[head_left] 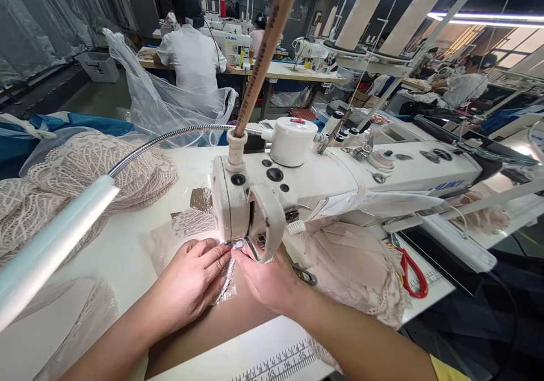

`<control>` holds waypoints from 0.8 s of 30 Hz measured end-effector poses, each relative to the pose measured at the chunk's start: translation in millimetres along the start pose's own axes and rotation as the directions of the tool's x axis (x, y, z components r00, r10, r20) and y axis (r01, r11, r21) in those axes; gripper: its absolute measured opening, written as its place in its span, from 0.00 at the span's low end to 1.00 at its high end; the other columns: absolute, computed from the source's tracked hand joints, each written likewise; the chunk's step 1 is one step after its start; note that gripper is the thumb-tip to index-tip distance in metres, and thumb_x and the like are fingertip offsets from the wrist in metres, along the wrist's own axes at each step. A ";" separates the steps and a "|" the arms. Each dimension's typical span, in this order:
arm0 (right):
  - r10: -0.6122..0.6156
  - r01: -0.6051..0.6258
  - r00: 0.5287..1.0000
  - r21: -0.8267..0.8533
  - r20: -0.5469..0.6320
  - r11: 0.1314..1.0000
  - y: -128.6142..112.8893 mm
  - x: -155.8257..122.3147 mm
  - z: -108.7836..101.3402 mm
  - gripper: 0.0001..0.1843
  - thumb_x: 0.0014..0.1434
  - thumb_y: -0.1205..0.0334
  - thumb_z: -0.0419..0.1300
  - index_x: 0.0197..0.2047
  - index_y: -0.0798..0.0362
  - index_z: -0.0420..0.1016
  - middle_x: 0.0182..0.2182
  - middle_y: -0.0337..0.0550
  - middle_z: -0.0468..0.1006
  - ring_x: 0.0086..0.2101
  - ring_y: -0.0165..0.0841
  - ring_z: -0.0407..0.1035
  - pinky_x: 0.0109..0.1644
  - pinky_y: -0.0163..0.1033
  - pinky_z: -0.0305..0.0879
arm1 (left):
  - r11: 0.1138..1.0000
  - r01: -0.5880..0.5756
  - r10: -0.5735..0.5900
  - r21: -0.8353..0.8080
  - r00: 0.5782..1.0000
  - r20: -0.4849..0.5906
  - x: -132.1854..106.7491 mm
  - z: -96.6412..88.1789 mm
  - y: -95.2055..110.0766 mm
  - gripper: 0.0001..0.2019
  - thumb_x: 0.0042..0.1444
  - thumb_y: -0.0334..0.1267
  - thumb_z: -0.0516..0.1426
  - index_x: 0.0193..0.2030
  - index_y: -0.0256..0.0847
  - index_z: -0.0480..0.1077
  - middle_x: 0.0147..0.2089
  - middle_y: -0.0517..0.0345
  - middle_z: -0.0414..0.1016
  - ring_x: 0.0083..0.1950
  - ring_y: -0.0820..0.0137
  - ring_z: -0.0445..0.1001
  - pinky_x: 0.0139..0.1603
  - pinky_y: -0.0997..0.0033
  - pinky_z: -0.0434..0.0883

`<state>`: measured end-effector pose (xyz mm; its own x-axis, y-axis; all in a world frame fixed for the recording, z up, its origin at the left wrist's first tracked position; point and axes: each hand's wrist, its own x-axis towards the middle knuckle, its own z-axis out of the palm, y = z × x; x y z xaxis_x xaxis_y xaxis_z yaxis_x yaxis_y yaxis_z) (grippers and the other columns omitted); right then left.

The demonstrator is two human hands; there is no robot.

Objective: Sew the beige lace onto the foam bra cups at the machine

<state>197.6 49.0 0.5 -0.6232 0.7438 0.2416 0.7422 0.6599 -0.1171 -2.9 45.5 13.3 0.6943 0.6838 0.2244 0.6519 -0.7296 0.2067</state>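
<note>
My left hand (193, 282) and my right hand (266, 279) rest side by side on the table just below the presser foot (237, 245) of a white sewing machine (323, 185). Both hands pinch a narrow strip of beige lace (227, 282) that runs between them up to the foot. The fingertips of both hands are pressed together on the lace right at the needle area. A wooden rod (266, 46) stands up from the machine head.
A pile of beige lace pieces (85, 177) lies at the left, more fabric (357, 262) at the right beside red-handled scissors (412, 273). A gooseneck lamp tube (51, 245) crosses the left foreground. A person in white (193, 58) sits at another machine behind.
</note>
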 end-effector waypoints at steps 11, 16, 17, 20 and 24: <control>0.049 -0.051 0.998 0.043 0.045 0.998 0.7 0.1 -4.7 0.17 0.59 0.71 0.51 0.48 0.54 0.73 0.39 0.49 0.74 0.40 0.40 0.66 0.44 0.43 0.60 | 0.999 0.041 -0.040 -0.023 0.999 0.016 -2.1 0.7 -1.0 0.08 0.62 0.35 0.52 0.42 0.38 0.72 0.46 0.48 0.75 0.47 0.57 0.66 0.43 0.57 0.63; -0.005 0.007 1.000 0.142 -0.015 0.990 6.0 -6.9 -4.3 0.17 0.60 0.71 0.49 0.48 0.53 0.73 0.37 0.47 0.73 0.41 0.38 0.64 0.45 0.42 0.58 | 0.989 -0.005 0.002 -0.148 1.000 -0.025 -7.5 -2.0 -2.1 0.09 0.63 0.34 0.52 0.46 0.38 0.70 0.44 0.51 0.75 0.46 0.62 0.66 0.48 0.60 0.63; -0.006 0.012 0.999 0.156 -0.035 0.988 6.7 -8.1 -4.1 0.17 0.61 0.70 0.49 0.48 0.53 0.73 0.38 0.47 0.73 0.41 0.38 0.64 0.45 0.42 0.57 | 0.986 -0.013 0.008 -0.166 1.000 -0.030 -8.0 -2.2 -2.1 0.08 0.63 0.33 0.52 0.46 0.38 0.71 0.43 0.52 0.75 0.46 0.63 0.67 0.47 0.61 0.63; -0.025 0.036 0.998 0.164 -0.065 0.986 6.9 -9.4 -3.8 0.15 0.61 0.70 0.48 0.46 0.54 0.73 0.37 0.46 0.73 0.39 0.37 0.63 0.44 0.42 0.56 | 0.983 -0.024 0.017 -0.183 0.999 -0.040 -8.1 -1.9 -1.8 0.07 0.63 0.32 0.52 0.44 0.39 0.71 0.40 0.54 0.75 0.43 0.65 0.67 0.45 0.62 0.64; -0.080 0.080 0.997 0.172 -0.012 0.982 3.7 -8.4 -4.4 0.13 0.58 0.72 0.51 0.44 0.54 0.72 0.36 0.44 0.72 0.37 0.36 0.61 0.41 0.41 0.53 | 0.989 -0.027 0.016 -0.148 0.997 -0.071 -5.9 1.1 -2.5 0.07 0.63 0.31 0.52 0.45 0.38 0.70 0.40 0.52 0.75 0.43 0.64 0.68 0.43 0.63 0.64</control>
<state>206.7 44.8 2.3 -0.6772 0.6876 0.2618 0.6362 0.7260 -0.2610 -8.3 43.3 10.4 0.6816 0.6698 0.2945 0.5806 -0.7400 0.3394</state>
